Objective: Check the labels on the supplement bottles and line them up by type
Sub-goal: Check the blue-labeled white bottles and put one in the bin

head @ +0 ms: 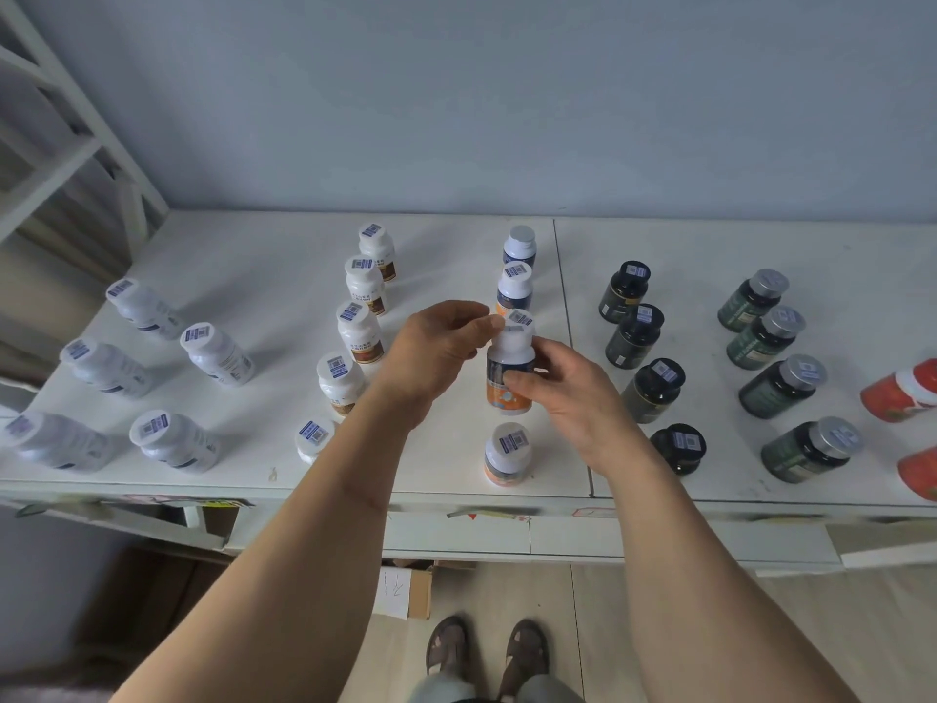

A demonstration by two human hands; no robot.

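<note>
Head view: both hands (507, 367) hold one of four orange-labelled bottles (508, 383).

A white table (243, 256) carries supplement bottles in columns running from 6 toward 12 o'clock. At centre, the left hand (436, 347) pinches the cap of an orange-and-blue labelled bottle (509, 378), while the right hand (563, 393) grips its body from 3 o'clock. This bottle stands in a column with a nearer bottle (507, 454) at 6 o'clock and two farther bottles (514, 286) at 12. At 9 o'clock stands a brown-labelled white column (357, 332), then plain white bottles (215, 352). At 3 o'clock come black bottles (634, 334), green bottles (765, 337), and red ones (902, 390), possibly lying down.
</note>
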